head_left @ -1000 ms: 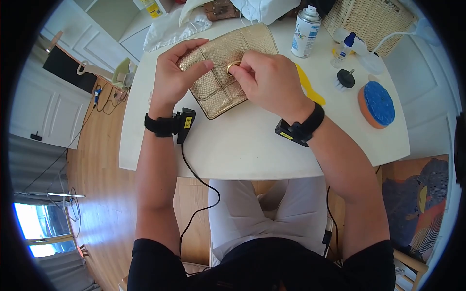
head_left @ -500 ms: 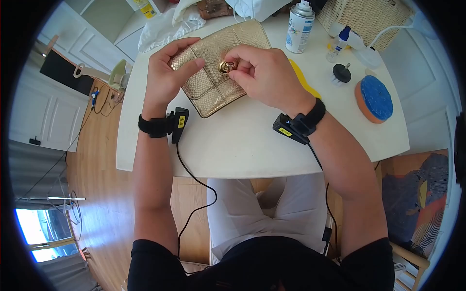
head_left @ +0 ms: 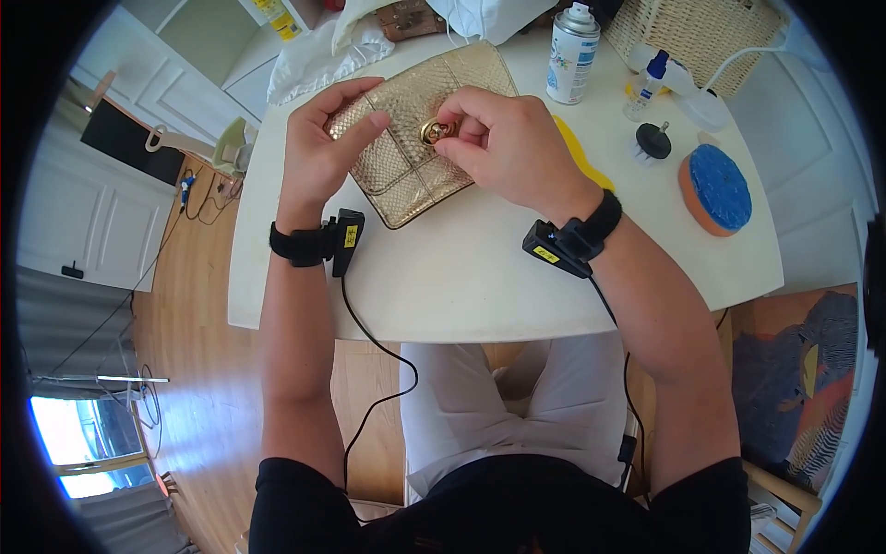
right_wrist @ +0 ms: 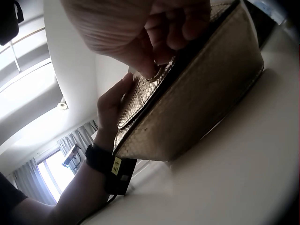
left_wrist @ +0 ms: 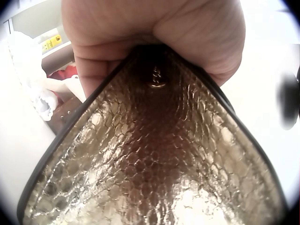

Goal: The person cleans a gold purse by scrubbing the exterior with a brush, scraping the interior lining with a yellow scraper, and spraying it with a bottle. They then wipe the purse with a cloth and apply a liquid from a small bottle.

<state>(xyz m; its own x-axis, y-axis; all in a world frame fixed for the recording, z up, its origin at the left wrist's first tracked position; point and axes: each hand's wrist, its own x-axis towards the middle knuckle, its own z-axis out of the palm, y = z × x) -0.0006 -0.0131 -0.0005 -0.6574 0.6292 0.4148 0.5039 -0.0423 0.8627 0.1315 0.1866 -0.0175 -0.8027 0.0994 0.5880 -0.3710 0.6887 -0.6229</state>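
Note:
A gold handbag (head_left: 388,189) with a snakeskin-like texture and dark edging is tilted on the white table in the head view. My left hand (head_left: 318,155) grips its left end, thumb on the front and fingers behind. With thumb and index finger, my right hand (head_left: 517,148) pinches the round gold clasp (head_left: 430,134) on the bag's front. In the left wrist view, the folded end panel (left_wrist: 150,150) spreads below my palm, with a small metal fitting near its top. The right wrist view shows the bag's underside (right_wrist: 201,93); my fingers partly hide the clasp there.
To the right stand a spray can (head_left: 572,57), a small blue-capped bottle (head_left: 646,88), a black round attachment with a metal shank (head_left: 653,140) and a blue-and-orange pad (head_left: 718,192). Something flat and yellow (head_left: 583,159) lies beside my right hand. A woven basket (head_left: 697,37) is behind.
The gold ring stood up between my right fingers; now the clasp's round face shows flat against the bag. My left hand keeps its hold, and the bag has shifted slightly left.

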